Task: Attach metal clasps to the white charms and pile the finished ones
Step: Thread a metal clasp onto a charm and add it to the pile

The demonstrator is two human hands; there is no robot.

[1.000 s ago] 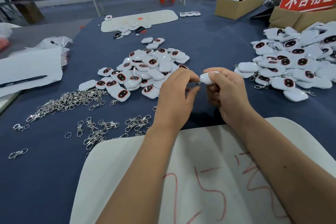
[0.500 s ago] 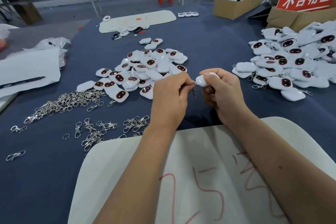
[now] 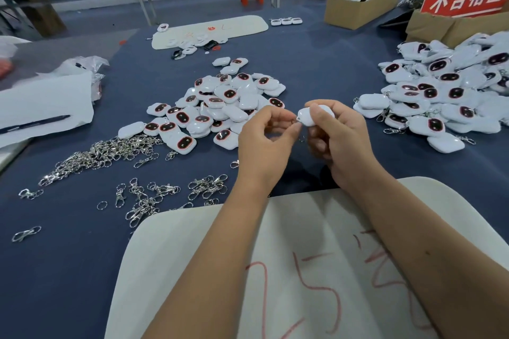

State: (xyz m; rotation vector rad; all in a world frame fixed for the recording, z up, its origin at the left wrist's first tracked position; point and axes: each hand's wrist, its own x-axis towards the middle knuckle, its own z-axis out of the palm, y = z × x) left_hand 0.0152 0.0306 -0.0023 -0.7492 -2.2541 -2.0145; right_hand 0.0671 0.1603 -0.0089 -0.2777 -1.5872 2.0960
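Still fitting clasp (image 3: 298, 120) onto charm (image 3: 314, 115) gripped in R hand (image 3: 338, 140), L hand (image 3: 268, 143) pinching clasp beside it; head cam closer, not attached yet.

A dark blue cloth-covered table (image 3: 316, 69) is carrying the work. A heap of white charms (image 3: 220, 107) with dark oval faces is lying at its middle, and a bigger pile of charms with clasps (image 3: 446, 96) is sitting at the right. Loose metal clasps (image 3: 104, 154) are spreading in a long drift at the left, with smaller clusters (image 3: 206, 186) nearer the front edge. A white sheet marked in red (image 3: 316, 270) is lying at the near edge. White paper with a black pen (image 3: 35, 125) is resting at the far left. A pale mat (image 3: 214, 30) and cardboard boxes (image 3: 358, 8) are sitting along the far side.
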